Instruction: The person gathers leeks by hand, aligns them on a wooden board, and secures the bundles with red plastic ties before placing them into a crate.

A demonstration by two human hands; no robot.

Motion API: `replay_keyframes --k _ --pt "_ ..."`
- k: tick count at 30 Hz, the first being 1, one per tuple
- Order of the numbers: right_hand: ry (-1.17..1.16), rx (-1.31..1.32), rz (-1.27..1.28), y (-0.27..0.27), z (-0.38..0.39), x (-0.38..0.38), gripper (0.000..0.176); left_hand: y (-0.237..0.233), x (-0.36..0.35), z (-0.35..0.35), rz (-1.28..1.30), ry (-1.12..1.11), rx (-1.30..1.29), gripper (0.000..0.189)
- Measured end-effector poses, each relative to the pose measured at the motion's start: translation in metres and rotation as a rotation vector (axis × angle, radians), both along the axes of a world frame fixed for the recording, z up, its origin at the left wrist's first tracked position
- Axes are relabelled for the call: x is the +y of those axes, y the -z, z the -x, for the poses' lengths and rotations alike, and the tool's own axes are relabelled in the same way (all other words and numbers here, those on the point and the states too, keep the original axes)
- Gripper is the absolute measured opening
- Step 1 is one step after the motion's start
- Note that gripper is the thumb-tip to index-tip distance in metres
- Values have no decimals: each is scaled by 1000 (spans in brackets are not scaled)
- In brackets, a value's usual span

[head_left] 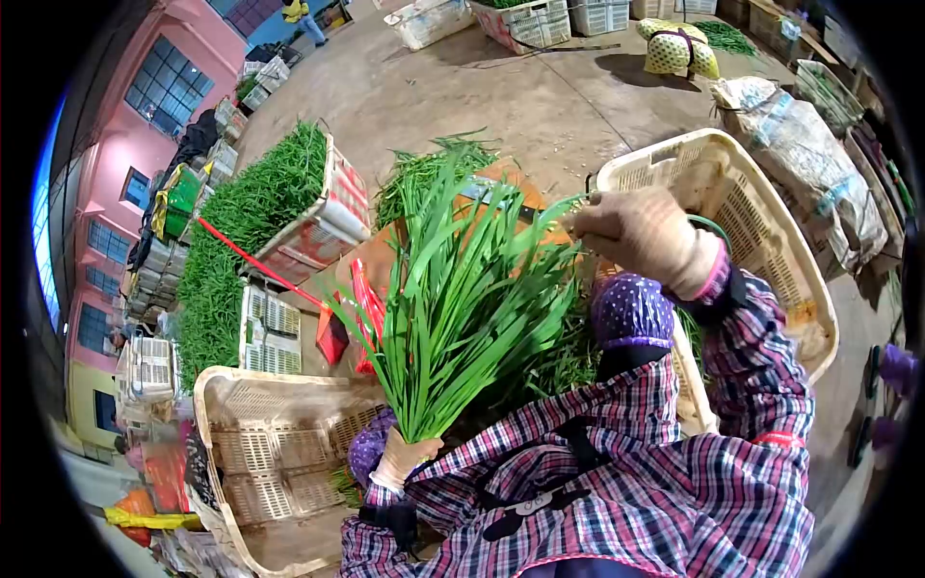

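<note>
In the head view we saw our left hand [405, 460], in a pale glove, clamped round the stem end of a bunch of long flat green leaves [453, 299]. The bunch stood upright out of that hand and fanned wide above it. Our right hand [644, 236], also in a pale glove, was above and to the outer side of the left hand, at the fan's far edge. Its fingers were pressed together on the tip of one thin leaf of the bunch. A purple dotted cloth sleeve cover [631, 310] showed just below the right hand, beside the checked sleeve of that arm. Behind the right hand lay a cream slotted plastic basket [771, 222], tilted on its side. Just beside the left hand, on its outer side, sat a cream slotted plastic crate [251, 424]. Beyond the left hand we saw red plastic strips [366, 308] and a red-and-white crate packed with green leaves [279, 193] on the grey concrete floor [501, 87].
</note>
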State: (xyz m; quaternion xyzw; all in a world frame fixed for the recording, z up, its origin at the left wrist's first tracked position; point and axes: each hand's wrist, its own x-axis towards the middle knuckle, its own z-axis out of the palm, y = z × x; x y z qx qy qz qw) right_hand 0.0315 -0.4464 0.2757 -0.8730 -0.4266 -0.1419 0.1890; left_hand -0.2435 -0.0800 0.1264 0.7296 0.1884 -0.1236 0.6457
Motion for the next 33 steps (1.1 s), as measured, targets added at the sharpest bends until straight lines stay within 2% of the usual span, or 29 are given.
replay_keyframes --k 3,5,6,7,9,11,12,15,17,18,21,22,23,25,26,27,29,30,31,33 --pt "21 12 67 40 -15 10 9 -7 -3 0 -33 20 -18 16" --pt "35 16 245 47 -14 23 14 -16 -8 -1 -87 57 -6 18" --pt "-32 17 182 47 -9 26 21 -9 -4 3 -60 39 9 20" --pt "-71 20 218 52 -10 33 19 -12 -6 2 -75 51 2 21" --pt "35 400 197 53 -7 44 27 -13 -8 1 -58 44 3 24" --pt "89 379 261 62 -4 58 37 -28 -19 -7 -83 71 26 20" --pt "1 300 67 81 -5 60 38 -26 -20 -8 -71 57 38 19" --pt "-162 263 270 78 3 66 34 -23 -18 -10 -26 60 37 18" --pt "-238 222 141 116 -6 78 25 -24 -18 -12 5 69 27 18" --pt "-168 243 179 99 3 78 24 -24 -18 -13 -35 92 24 18" --pt "-210 195 213 121 0 90 24 -22 -18 -12 -128 116 14 17" --pt "-280 111 -110 130 1 89 22 -23 -18 -12 -109 122 21 18" --pt "-286 113 -111 137 0 91 22 -24 -18 -12 -90 127 28 18" --pt "-166 282 -30 129 2 95 22 -26 -19 -10 -53 93 32 20" --pt "-148 250 208 142 -9 100 24 -25 -17 -10 -24 97 33 20" --pt "-69 342 277 89 10 90 28 -25 -16 -9 4 97 33 21" --pt "-158 88 177 138 -1 97 31 -23 -15 -7 -84 88 13 17" --pt "-148 366 -59 137 -1 93 29 -18 -9 -5 -84 90 41 17" --pt "-165 357 -32 133 0 92 23 -16 -6 -2 -81 95 68 17" --pt "-302 147 269 136 -8 87 15 -19 -2 -1 -71 88 108 19"
